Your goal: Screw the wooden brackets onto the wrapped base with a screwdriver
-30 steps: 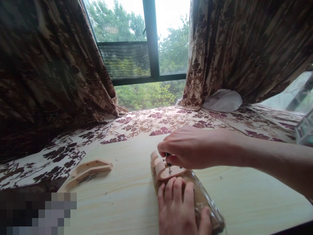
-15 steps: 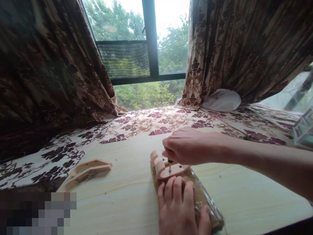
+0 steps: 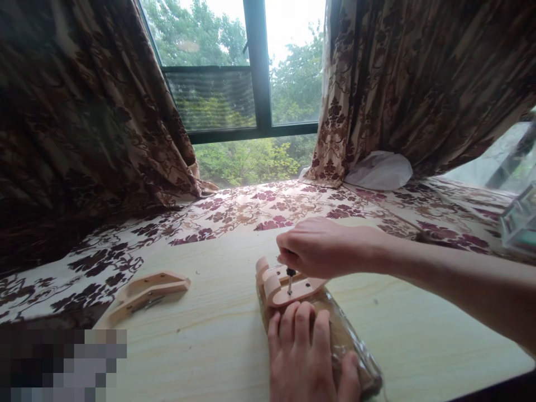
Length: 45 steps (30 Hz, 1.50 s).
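Observation:
My right hand (image 3: 314,245) is closed in a fist around a screwdriver (image 3: 290,283), its handle mostly hidden by the fingers. The shaft points straight down at a hole in a light wooden piece (image 3: 274,290) with a curled end and dark holes. Under that piece lies a brown slab wrapped in clear plastic (image 3: 355,349). My left hand (image 3: 304,357) rests on the slab, fingers spread and stretched out, fingertips by the near edge of the wooden piece.
Left on the pale wooden tabletop (image 3: 218,329) lies a pair of angled wooden pieces (image 3: 153,286), with thin dark items beside them. Floral cloth (image 3: 268,206) spreads behind, below a window. A white plastic bag (image 3: 381,170) and a clear box (image 3: 519,220) sit on the right.
The view has shifted very slightly. My right fist has risen a little on the screwdriver, showing more of its dark collar; my left hand stays on the slab.

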{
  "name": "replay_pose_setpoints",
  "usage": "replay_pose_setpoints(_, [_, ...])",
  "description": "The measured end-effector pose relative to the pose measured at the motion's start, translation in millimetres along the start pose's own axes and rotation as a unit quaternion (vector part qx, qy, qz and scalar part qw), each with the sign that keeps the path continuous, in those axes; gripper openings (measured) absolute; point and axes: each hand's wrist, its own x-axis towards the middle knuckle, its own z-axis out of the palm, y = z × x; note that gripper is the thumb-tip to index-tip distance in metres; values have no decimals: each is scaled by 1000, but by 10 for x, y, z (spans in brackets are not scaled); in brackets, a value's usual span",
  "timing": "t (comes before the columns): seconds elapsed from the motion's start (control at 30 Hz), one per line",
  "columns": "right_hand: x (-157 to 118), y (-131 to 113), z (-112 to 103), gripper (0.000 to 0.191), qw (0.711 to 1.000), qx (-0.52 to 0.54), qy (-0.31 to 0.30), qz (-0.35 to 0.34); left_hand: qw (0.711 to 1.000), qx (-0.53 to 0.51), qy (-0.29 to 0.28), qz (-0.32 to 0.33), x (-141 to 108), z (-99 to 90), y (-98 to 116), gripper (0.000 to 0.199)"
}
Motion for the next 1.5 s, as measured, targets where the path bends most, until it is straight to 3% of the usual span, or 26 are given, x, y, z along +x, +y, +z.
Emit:
replay_pose_setpoints(0.17, [-36,-37,-101,24,1000,12,-26,11,1000,-4,20,-7,0,-9,12,34])
replay_pose_setpoints(0.4, [-61,-7,-192,18,994,2,-63,-89,999,-13,31,-21,-15,31,28,34])
replay_pose_setpoints(0.6, [-3,-32,-71,25,999,16,-35,-31,1000,-14,15,-5,-10,18,7,36])
replay_pose_setpoints(0.73, [-4,-57,-98,27,999,3,-35,-4,1000,-10,18,-7,-10,16,10,36])
replay_pose_setpoints(1.0, [-17,40,-196,17,992,3,-54,-117,999,-9,29,-14,-28,41,2,36])
replay_pose_setpoints(1.3, [14,24,-61,28,999,7,-28,-29,1000,-12,25,-1,-13,24,4,39])
replay_pose_setpoints(1.5, [-18,24,-168,22,996,21,-53,-72,1000,-6,25,1,-15,-4,5,38])
